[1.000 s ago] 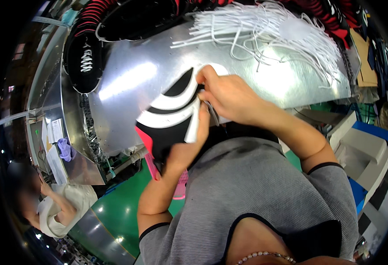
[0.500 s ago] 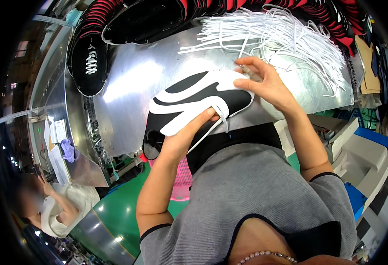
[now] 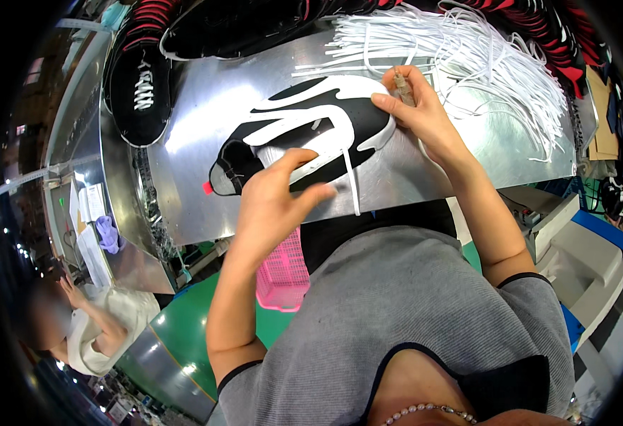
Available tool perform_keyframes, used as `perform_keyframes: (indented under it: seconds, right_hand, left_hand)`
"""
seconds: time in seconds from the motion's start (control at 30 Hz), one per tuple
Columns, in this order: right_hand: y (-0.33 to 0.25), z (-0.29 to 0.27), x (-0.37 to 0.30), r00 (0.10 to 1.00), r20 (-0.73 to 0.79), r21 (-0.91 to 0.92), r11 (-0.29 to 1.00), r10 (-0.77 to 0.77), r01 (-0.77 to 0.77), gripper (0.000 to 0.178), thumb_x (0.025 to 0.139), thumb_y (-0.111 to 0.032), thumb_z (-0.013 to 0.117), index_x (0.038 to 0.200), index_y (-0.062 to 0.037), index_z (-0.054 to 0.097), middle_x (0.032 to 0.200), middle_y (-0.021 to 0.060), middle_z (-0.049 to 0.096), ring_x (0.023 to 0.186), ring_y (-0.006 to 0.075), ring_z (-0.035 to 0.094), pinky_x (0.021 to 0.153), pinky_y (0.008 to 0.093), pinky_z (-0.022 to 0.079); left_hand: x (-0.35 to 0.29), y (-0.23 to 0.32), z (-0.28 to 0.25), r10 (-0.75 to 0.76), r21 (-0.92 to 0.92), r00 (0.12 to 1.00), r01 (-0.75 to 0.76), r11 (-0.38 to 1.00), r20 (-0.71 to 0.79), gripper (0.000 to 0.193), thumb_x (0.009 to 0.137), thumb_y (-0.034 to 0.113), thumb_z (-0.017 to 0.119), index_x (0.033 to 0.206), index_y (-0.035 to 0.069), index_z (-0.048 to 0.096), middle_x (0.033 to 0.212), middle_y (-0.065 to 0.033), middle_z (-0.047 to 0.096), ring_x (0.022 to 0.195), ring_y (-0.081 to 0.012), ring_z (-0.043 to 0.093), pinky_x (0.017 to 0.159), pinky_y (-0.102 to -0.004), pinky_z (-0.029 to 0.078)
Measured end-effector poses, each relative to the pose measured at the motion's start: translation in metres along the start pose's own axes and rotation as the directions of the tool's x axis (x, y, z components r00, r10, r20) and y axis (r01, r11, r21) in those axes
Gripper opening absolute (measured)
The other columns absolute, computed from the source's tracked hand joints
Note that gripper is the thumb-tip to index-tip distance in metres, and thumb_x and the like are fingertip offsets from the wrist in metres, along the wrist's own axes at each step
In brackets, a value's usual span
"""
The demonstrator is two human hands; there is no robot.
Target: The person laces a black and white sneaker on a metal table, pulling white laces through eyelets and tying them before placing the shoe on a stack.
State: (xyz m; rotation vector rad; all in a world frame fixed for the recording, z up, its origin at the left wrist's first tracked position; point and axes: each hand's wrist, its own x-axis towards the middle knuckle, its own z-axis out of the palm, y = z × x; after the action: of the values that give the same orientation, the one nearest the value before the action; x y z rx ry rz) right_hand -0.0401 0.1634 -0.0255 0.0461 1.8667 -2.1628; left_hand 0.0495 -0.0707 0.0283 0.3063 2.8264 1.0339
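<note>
A black-and-white shoe upper (image 3: pixel 367 122) lies on the metal table, its toe pointing right and its heel, with a red tab, to the left. One white shoelace (image 3: pixel 354 186) runs from its eyelet strip toward the table's near edge. My left hand (image 3: pixel 277 195) is over the near side of the upper, thumb and fingers apart, with nothing visible between them. At the toe, my right hand (image 3: pixel 425 117) curls round a small tool with a tan wrapped handle (image 3: pixel 403 88). The right thumb is beside the toe edge; the tool's tip cannot be made out.
A bundle of loose white laces (image 3: pixel 460 64) covers the back right of the metal table (image 3: pixel 205 142). Black uppers with red linings are stacked along the far edge, a laced black upper (image 3: pixel 141 96) at left. Below are a pink basket (image 3: pixel 283 277) and, at lower left, a person (image 3: pixel 102 330).
The upper has gone from being lifted and tilted to lying flatter, farther back on the table. My left hand has released its edge and spread. My right hand has shifted slightly away from me.
</note>
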Motion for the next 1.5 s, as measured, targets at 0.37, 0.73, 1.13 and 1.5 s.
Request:
perform_keyframes:
  seconds: [0.37, 0.73, 1.13, 1.5]
  right_hand:
    - [0.015, 0.029, -0.054, 0.96, 0.28, -0.291, 0.954, 0.012, 0.073, 0.026, 0.089, -0.027, 0.071, 0.09, -0.0015, 0.068, 0.069, 0.0022, 0.062, 0.065, 0.0085, 0.054, 0.06, 0.0288, 0.045]
    - [0.038, -0.067, -0.157, 0.867, 0.496, -0.518, 0.817, 0.044, 0.254, 0.009, 0.087, -0.01, 0.068, 0.091, -0.0016, 0.066, 0.084, 0.0054, 0.06, 0.067, 0.0217, 0.057, 0.065, 0.0324, 0.046]
    - [-0.007, 0.014, -0.044, 0.931, 0.314, -0.168, 0.954, -0.188, 0.249, 0.016, 0.089, -0.011, 0.07, 0.102, -0.0004, 0.069, 0.088, 0.0024, 0.067, 0.079, 0.0057, 0.057, 0.072, 0.0223, 0.047]
    - [0.014, 0.025, -0.018, 0.968, 0.199, -0.218, 0.957, -0.15, 0.193, 0.027, 0.094, -0.018, 0.067, 0.114, -0.0025, 0.056, 0.093, 0.0061, 0.065, 0.084, 0.0101, 0.061, 0.072, 0.0247, 0.05]
  left_hand:
    - [0.0, 0.027, 0.013, 0.151, 0.136, 0.914, -0.106, 0.985, -0.376, 0.019, 0.082, 0.011, 0.075, 0.098, 0.004, 0.067, 0.081, -0.0144, 0.069, 0.069, -0.0325, 0.067, 0.062, -0.0375, 0.051]
    - [-0.025, 0.061, -0.061, -0.169, -0.149, 0.819, 0.103, 0.983, -0.548, 0.021, 0.083, 0.009, 0.078, 0.101, 0.003, 0.07, 0.084, -0.0006, 0.068, 0.074, -0.0059, 0.058, 0.068, -0.0198, 0.046]
    - [-0.015, 0.014, 0.018, 0.007, 0.25, 0.998, 0.01, 0.968, -0.069, 0.025, 0.091, 0.021, 0.066, 0.109, 0.004, 0.067, 0.093, -0.0135, 0.069, 0.085, -0.0328, 0.066, 0.074, -0.0413, 0.051]
    - [0.023, 0.022, 0.033, -0.211, 0.122, 0.977, 0.207, 0.971, 0.024, 0.02, 0.087, 0.024, 0.071, 0.082, 0.005, 0.068, 0.07, -0.0101, 0.067, 0.062, -0.0282, 0.064, 0.058, -0.0375, 0.048]
